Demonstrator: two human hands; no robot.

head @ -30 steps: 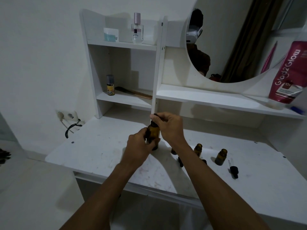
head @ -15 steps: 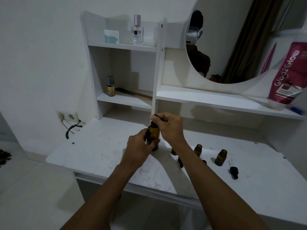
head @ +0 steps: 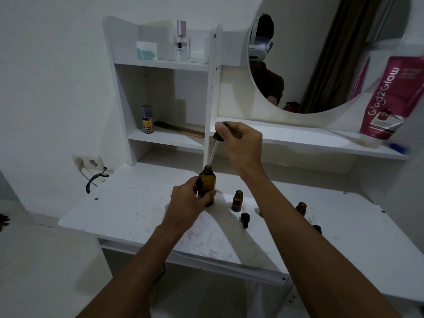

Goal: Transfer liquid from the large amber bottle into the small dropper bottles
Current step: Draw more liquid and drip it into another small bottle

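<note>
The large amber bottle [head: 207,184] stands upright on the white vanity table [head: 128,210], and my left hand [head: 187,200] grips its body. Above it, my right hand [head: 239,141] pinches the black bulb of a dropper [head: 213,149]. The glass pipette slants down with its tip in the bottle's open neck. Two small amber dropper bottles stand open to the right: one [head: 237,200] near the large bottle, one [head: 301,208] partly behind my right forearm. A loose black dropper cap [head: 245,219] lies between them, and another [head: 316,227] lies by the forearm.
White shelves rise behind the table, holding a perfume bottle [head: 182,43], a jar [head: 146,50], a small yellow-labelled bottle [head: 146,120] and a comb [head: 180,129]. A round mirror [head: 321,53] and a pink tube [head: 387,99] sit at the right. A wall socket with a cable [head: 90,164] is left.
My right hand has lifted the dropper up out of the large bottle, so the glass pipette now shows. My left hand still holds the bottle. The view has moved closer.
</note>
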